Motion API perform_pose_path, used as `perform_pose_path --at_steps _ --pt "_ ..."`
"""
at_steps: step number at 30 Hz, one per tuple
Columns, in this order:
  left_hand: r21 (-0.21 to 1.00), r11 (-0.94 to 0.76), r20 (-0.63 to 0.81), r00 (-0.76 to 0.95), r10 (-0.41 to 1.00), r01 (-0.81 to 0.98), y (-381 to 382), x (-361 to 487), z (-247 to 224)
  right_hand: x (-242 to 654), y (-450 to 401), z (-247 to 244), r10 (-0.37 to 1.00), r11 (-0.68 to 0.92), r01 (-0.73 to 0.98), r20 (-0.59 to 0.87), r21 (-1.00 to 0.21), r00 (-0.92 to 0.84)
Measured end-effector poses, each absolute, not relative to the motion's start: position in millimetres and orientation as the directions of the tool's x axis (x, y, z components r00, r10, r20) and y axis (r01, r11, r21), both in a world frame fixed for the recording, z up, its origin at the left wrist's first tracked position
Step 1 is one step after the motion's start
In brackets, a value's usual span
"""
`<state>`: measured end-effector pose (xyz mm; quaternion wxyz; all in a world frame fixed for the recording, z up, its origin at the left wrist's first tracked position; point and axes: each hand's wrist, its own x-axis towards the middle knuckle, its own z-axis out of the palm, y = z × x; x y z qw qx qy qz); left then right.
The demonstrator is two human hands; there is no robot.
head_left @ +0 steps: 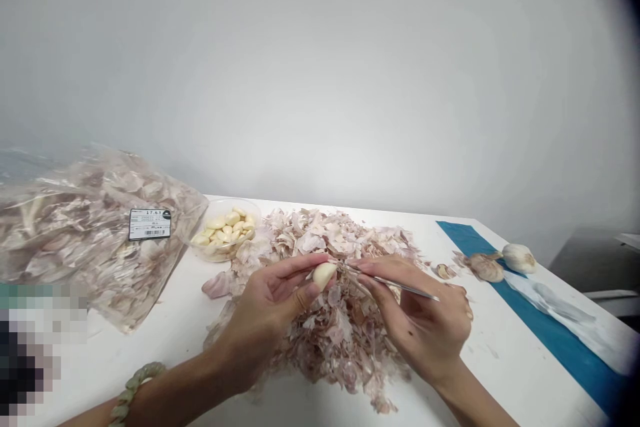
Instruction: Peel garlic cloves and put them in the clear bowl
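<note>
Over a heap of garlic skins (330, 327), my left hand (277, 297) pinches a peeled, pale garlic clove (325, 275) between thumb and fingers. My right hand (425, 320) is closed around a thin metal tool (410, 289) that looks like tweezers, though its exact kind is hard to make out. The tool's tip points left, close beside the clove; whether it touches is unclear. Beyond my left hand, a clear round bowl (213, 255) holds several peeled cloves (227, 232).
A clear plastic bag (100, 227) with a label, full of garlic skins, lies at the left. On the right are a blue strip (545, 333), a whole garlic bulb (519, 258), a partly broken bulb (485, 267), a small garlic piece (444, 271) and thin white plastic (555, 303). A wall stands behind the table.
</note>
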<state>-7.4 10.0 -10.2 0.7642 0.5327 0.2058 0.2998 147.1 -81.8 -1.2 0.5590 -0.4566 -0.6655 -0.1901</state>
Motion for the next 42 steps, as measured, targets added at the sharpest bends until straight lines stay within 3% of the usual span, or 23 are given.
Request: perform_pose_path --at_steps 9,13,18,32,42 --pt "0.970 0.150 0.036 0.723 0.690 -0.192 12.6 -6.7 -10.9 147.1 -81.5 0.1 0.422 0.597 0.751 0.906 -0.283 0.005" --pt "0.968 0.162 0.026 0.719 0.694 -0.192 12.8 -6.1 -11.3 149.8 -80.9 -3.2 0.413 0.490 0.836 0.910 -0.246 0.026" --pt "0.967 0.165 0.026 0.721 0.693 -0.193 12.4 -6.1 -11.2 151.9 -79.1 -5.4 0.498 0.363 0.905 0.867 -0.223 0.014" --pt "0.988 0.043 0.070 0.680 0.729 -0.147 12.4 -8.0 -11.9 148.6 -81.0 -2.5 0.484 0.556 0.761 0.874 -0.334 0.030" --pt "0.990 -0.064 0.130 0.647 0.752 -0.125 11.4 -6.1 -9.0 146.2 -80.6 -0.3 0.493 0.605 0.736 0.869 -0.304 -0.045"
